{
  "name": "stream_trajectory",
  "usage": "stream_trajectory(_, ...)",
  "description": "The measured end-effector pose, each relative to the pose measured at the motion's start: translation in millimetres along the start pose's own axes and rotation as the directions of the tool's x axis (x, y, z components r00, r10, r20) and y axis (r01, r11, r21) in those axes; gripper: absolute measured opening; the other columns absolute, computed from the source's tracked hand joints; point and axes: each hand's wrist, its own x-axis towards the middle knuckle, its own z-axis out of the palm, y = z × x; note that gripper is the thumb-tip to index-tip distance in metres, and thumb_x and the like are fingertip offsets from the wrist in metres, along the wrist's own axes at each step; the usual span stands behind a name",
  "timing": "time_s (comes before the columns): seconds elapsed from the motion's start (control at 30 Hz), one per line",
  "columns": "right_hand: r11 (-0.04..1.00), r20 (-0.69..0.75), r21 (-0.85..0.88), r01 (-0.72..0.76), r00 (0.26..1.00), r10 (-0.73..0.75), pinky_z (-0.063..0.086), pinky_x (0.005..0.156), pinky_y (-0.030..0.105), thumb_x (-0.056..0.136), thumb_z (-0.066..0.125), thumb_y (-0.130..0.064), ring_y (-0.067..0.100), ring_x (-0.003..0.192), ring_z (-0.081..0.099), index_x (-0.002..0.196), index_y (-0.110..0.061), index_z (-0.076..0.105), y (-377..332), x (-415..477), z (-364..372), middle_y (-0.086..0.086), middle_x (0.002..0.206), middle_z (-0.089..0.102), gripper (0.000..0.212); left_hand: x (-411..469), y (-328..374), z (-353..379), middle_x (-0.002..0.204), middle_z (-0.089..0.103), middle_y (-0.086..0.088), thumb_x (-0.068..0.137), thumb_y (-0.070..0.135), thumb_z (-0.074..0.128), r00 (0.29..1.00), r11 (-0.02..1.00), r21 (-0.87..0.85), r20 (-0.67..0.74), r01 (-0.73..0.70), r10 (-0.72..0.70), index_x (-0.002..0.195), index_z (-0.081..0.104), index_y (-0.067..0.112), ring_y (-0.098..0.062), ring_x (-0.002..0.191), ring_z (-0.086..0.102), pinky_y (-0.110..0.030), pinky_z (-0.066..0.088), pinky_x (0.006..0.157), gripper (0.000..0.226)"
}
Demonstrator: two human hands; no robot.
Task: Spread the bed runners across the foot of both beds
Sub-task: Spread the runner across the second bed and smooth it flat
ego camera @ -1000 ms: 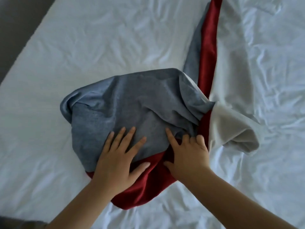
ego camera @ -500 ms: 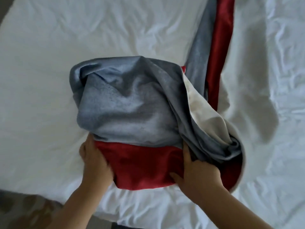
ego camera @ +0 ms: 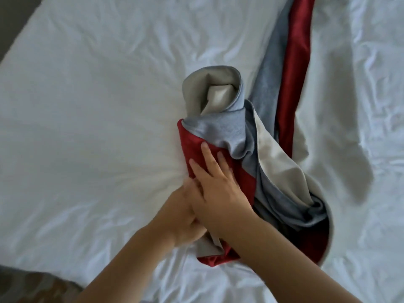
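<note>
Near the bed's near edge, about midway along it, the bed runner sits bunched in a loose roll of red, grey and cream cloth. The right hand lies on top of the red part, its fingers stretched out almost straight and slightly spread, pressing flat on the cloth rather than curling round it. The left hand is tucked just under and beside the right one, touching the runner's lower edge; it is blurred and its fingers are hidden, so whether they grip the cloth cannot be told. From the bundle a narrow strip of the runner, grey beside red, trails away toward the far edge on the right side of the bed. A cream fold curls open at the top of the roll. The white sheet is creased all over, with wide bare stretches to the left of the bundle and beyond it. Dark floor shows past the near left corner.
</note>
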Motion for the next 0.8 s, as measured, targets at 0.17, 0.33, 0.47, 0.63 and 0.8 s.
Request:
stream_trajectory(0.17,0.997,0.08,0.04,-0.064,0.995,0.061,0.015,0.125,0.038,0.102,0.037,-0.058,0.008,0.153,-0.009,0.158,-0.038,0.02,22.1,21.3,-6.7,-0.017,0.167,-0.005,0.062,-18.5,-35.8,-4.1,0.106,0.071,0.008,0.1,0.014,0.054,0.772,0.931,-0.221,-0.521,0.291,-0.365,0.114,0.07,0.016,-0.009,0.096,0.069,-0.022,0.055,0.082,0.021)
stream_trajectory(0.33,0.987,0.017,-0.155,-0.032,0.999,0.035,0.031,0.117,0.034,0.098,0.058,-0.022,0.016,0.155,-0.005,0.141,-0.032,0.038,25.0,16.3,3.9,-0.01,0.168,-0.01,0.048,5.6,-38.3,1.3,0.095,0.076,0.012,0.089,0.025,0.076,0.859,0.908,-0.089,-0.299,0.409,-0.416,0.117,0.071,0.024,0.0,0.082,0.069,-0.021,0.056,0.082,0.028)
stream_trajectory(0.47,0.994,-0.073,-0.075,-0.075,0.995,0.07,0.028,0.094,0.005,0.091,0.061,-0.003,0.007,0.149,0.025,0.104,-0.014,0.059,27.6,14.2,-16.0,-0.004,0.165,0.023,0.017,19.1,-33.0,-0.4,0.087,0.073,0.012,0.092,0.024,0.073,0.78,0.793,-0.363,-0.225,0.489,-0.584,0.1,0.066,0.029,-0.004,0.079,0.07,-0.025,0.056,0.078,0.012)
stream_trajectory(0.63,0.999,-0.057,-0.001,-0.049,0.997,0.049,0.037,0.091,0.006,0.085,0.05,0.009,0.012,0.138,0.044,0.093,-0.01,0.056,32.3,1.3,-29.8,0.002,0.159,0.037,0.022,23.4,-4.9,9.6,0.095,0.069,-0.006,0.103,0.017,0.058,0.718,0.307,-0.874,0.065,0.376,-0.693,0.109,0.053,0.019,-0.016,0.074,0.066,-0.032,0.055,0.07,0.008)
stream_trajectory(0.8,1.0,-0.076,-0.024,0.003,0.997,-0.004,0.051,0.088,0.036,0.086,0.045,-0.007,0.022,0.113,0.062,0.095,-0.024,0.049,41.3,-30.4,-47.3,-0.003,0.123,0.066,0.02,37.3,18.0,19.7,0.092,0.077,-0.015,0.109,0.039,0.028,0.597,0.138,-0.816,0.284,0.561,-0.75,0.116,0.058,0.024,-0.028,0.07,0.072,-0.039,0.06,0.063,0.034)
